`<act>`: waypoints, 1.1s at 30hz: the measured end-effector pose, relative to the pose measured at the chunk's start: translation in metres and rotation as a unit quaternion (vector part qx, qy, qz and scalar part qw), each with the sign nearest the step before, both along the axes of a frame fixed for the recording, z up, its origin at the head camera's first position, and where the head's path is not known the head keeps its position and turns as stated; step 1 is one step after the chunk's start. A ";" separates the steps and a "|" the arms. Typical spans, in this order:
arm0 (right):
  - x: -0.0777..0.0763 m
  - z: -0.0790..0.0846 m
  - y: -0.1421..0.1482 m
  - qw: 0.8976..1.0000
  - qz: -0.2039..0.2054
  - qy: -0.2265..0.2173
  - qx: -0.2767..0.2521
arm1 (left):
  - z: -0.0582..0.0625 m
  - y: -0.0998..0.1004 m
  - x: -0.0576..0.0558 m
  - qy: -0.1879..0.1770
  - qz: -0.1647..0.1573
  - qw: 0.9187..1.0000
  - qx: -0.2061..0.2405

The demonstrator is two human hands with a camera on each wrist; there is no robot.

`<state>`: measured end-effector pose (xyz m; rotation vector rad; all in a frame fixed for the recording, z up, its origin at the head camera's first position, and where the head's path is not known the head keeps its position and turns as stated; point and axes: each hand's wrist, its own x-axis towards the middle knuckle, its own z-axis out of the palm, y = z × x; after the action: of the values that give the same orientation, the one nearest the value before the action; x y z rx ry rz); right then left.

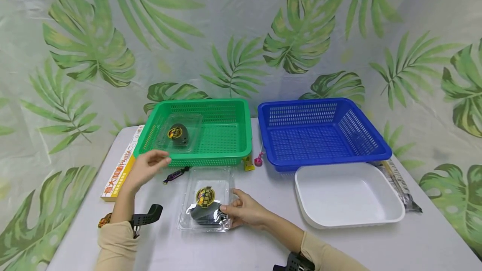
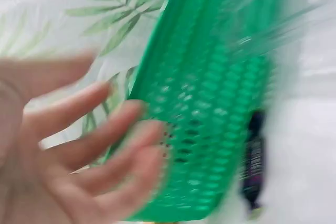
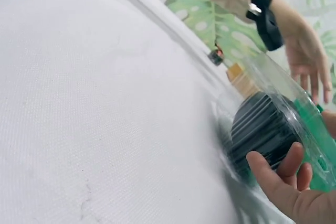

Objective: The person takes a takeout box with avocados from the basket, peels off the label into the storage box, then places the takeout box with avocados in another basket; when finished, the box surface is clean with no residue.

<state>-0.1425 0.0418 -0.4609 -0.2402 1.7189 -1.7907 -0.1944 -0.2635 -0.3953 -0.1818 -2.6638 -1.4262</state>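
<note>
A clear plastic clamshell box [image 1: 206, 198] lies on the white table, with a dark ridged item and a round yellow-black sticker inside. My right hand [image 1: 230, 209] grips its right edge, thumb on the lid; in the right wrist view its fingers [image 3: 283, 174] curl against the box [image 3: 262, 129]. My left hand [image 1: 156, 163] hovers with relaxed fingers and holds nothing, just in front of the green basket [image 1: 226, 108]. That basket holds a second, similar clamshell box [image 1: 178, 133]. In the blurred left wrist view, the left hand [image 2: 89, 145] spreads its fingers beside the basket wall [image 2: 210, 103].
An empty blue basket [image 1: 373, 145] stands to the right of the green one, with a white tray [image 1: 346, 216] before it. A yellow carton [image 1: 118, 170] lies at the left. A purple-wrapped candy [image 1: 176, 175], a pink lollipop [image 1: 258, 161] and a long packet [image 1: 399, 183] also lie on the table.
</note>
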 end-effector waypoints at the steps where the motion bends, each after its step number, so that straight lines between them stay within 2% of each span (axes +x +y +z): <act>1: 0.000 0.000 0.000 1.000 0.001 0.004 0.000 | -0.004 0.002 0.006 -0.040 -0.050 0.998 0.004; 2: -0.001 0.000 0.000 1.000 0.002 0.009 0.002 | -0.008 0.005 0.012 -0.074 -0.088 0.993 0.008; 4: -0.001 0.000 0.001 1.000 0.003 0.028 0.014 | -0.016 0.013 0.022 -0.125 -0.137 0.982 0.027; 6: -0.003 0.001 0.003 0.997 0.005 0.063 0.046 | -0.026 0.020 0.030 -0.162 -0.162 0.972 0.055; 8: -0.006 0.003 0.005 0.986 0.007 0.131 0.102 | -0.034 0.026 0.034 -0.186 -0.180 0.962 0.086; 10: -0.008 0.008 0.008 0.963 0.009 0.211 0.165 | -0.041 0.029 0.036 -0.202 -0.188 0.955 0.111; 13: -0.012 0.020 0.010 0.912 0.010 0.327 0.248 | -0.048 0.031 0.038 -0.208 -0.188 0.951 0.131; 16: -0.015 0.032 0.008 0.873 0.015 0.395 0.286 | -0.052 0.030 0.041 -0.211 -0.185 0.949 0.143; 19: -0.019 0.041 0.000 0.843 0.019 0.447 0.297 | -0.054 0.029 0.042 -0.214 -0.185 0.948 0.145; 24: -0.031 0.050 -0.022 0.804 0.051 0.495 0.326 | -0.053 0.029 0.040 -0.217 -0.183 0.949 0.138; 29: -0.039 0.052 -0.038 0.778 0.107 0.481 0.389 | -0.050 0.030 0.038 -0.223 -0.191 0.947 0.128; 33: -0.039 0.052 -0.044 0.760 0.130 0.480 0.418 | -0.048 0.030 0.036 -0.229 -0.202 0.944 0.123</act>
<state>-0.1814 -0.0023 -0.4087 -1.0570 2.8005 -0.4847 -0.1588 -0.2335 -0.4431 -0.4429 -2.8742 -2.1488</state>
